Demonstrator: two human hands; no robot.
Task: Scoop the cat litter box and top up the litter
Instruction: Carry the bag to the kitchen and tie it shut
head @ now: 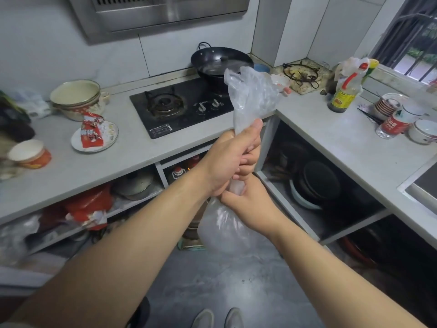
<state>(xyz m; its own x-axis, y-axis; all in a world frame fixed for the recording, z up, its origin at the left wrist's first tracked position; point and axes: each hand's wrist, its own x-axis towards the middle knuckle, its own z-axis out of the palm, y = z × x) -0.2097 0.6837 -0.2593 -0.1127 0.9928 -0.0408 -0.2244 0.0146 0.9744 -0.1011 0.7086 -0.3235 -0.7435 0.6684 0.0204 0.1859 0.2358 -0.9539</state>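
Observation:
A clear plastic bag point(227, 230) hangs in front of me over the kitchen floor, its lower part bulging and its loose top point(250, 95) sticking up above my fists. My left hand point(233, 159) grips the twisted neck of the bag from above, thumb up. Just below it, my right hand point(248, 204) pinches the neck where the bag starts to widen. What fills the bag cannot be made out. No litter box or scoop is in view.
An L-shaped grey counter point(132, 159) carries a gas hob point(182, 107) with a black wok point(220, 60), enamel pots point(78, 98), a plate with a red packet point(94, 136), a sauce bottle point(343, 95) and bowls point(423, 131). Open shelves below hold pans. My feet point(217, 318) stand on grey floor.

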